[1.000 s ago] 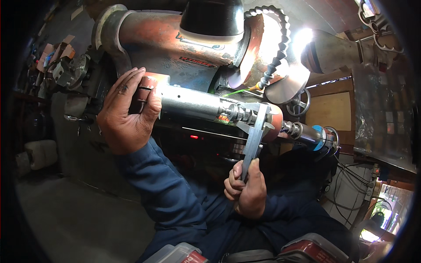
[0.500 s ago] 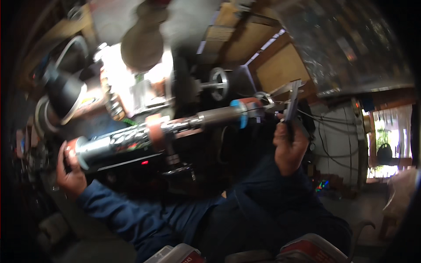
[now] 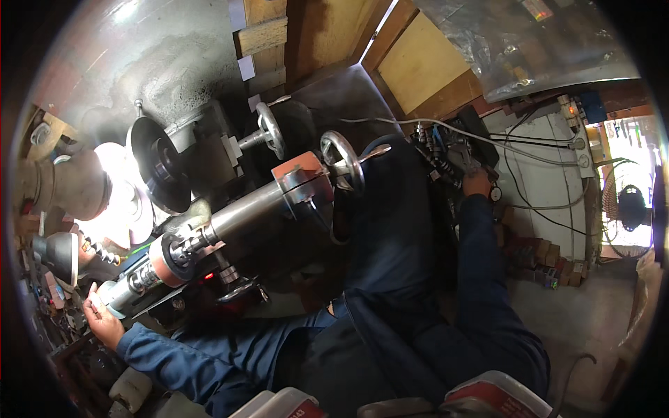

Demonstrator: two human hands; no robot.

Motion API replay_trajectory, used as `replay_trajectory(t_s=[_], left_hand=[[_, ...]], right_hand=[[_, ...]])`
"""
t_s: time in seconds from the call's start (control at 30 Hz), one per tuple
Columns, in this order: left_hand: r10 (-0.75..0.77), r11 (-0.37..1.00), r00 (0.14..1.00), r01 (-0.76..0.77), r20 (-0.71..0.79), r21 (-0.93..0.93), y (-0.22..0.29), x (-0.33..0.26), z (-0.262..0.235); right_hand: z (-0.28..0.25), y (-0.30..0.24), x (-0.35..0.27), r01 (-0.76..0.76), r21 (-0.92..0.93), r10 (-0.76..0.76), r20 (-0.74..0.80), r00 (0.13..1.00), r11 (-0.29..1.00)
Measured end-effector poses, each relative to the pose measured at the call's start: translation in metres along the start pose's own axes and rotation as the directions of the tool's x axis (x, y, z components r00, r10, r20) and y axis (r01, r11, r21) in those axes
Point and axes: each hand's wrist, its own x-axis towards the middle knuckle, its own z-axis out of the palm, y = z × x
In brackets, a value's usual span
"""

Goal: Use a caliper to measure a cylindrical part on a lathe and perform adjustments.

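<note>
Left hand (image 3: 97,315) gripping metal shaft (image 3: 244,212) end, axis rising rightward

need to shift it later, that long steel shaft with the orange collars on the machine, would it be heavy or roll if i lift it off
Probably heavy for its size: the shaft looks like thick solid metal. Being round, it would likely roll on a flat surface, though the orange collars might check that. Its polished surface may be slippery. Only the left hand is at its end; the right hand is away among the cables.

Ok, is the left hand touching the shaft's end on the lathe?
Touching. The head view shows the left hand wrapped around the grey end of the metal shaft, fingers curled over it with no gap visible.
</note>
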Motion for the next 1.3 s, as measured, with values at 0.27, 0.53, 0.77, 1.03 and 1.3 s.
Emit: replay_trajectory(t_s=[0.27, 0.53, 0.77, 1.03, 1.3], left_hand=[[0.103, 0.989, 0.989, -0.114, 0.110, 0.097, 0.010, 0.027, -0.009], [0.040, 0.996, 0.971, -0.059, 0.234, 0.074, 0.007, 0.045, -0.027], [-0.060, 0.977, 0.994, 0.038, 0.097, 0.211, 0.069, 0.036, -0.001], [-0.134, 0.986, 0.988, 0.125, 0.080, 0.106, 0.055, 0.041, 0.012], [-0.164, 0.986, 0.980, 0.160, 0.109, 0.044, 0.053, 0.040, 0.012]], right_hand=[[0.053, -0.044, 0.040, -0.005, -0.110, 0.007, 0.015, 1.000, 0.994], [0.112, -0.026, 0.025, 0.354, -0.414, -0.399, -0.024, 0.916, 0.838], [0.143, 0.051, 0.055, 0.467, -0.427, -0.469, 0.108, 0.877, 0.774], [0.097, 0.024, 0.055, 0.378, -0.343, -0.398, 0.013, 0.917, 0.860], [-0.070, -0.257, -0.225, 0.316, 0.841, -0.687, 0.088, 0.722, 0.440]])
